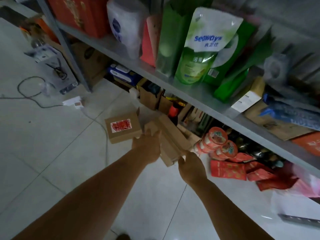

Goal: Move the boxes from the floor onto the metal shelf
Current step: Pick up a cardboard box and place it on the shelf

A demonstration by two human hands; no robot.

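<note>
A long brown cardboard box (pixel 170 138) lies at an angle on the white tiled floor in front of the metal shelf (pixel 194 96). My left hand (pixel 147 147) rests against its left side with the fingers spread. My right hand (pixel 191 168) is at the box's near end, thumb and fingers closed around the near right corner. A second, squarer cardboard box with a red-scribbled white label (pixel 122 127) sits on the floor just left of my left hand.
The shelf board holds green refill pouches (pixel 202 49), a white bottle (pixel 124 26) and red boxes. Under it are red round tins (pixel 218 142), red packets (pixel 230 170) and paper bags. A power strip (pixel 73 102) with cables lies on the floor at left.
</note>
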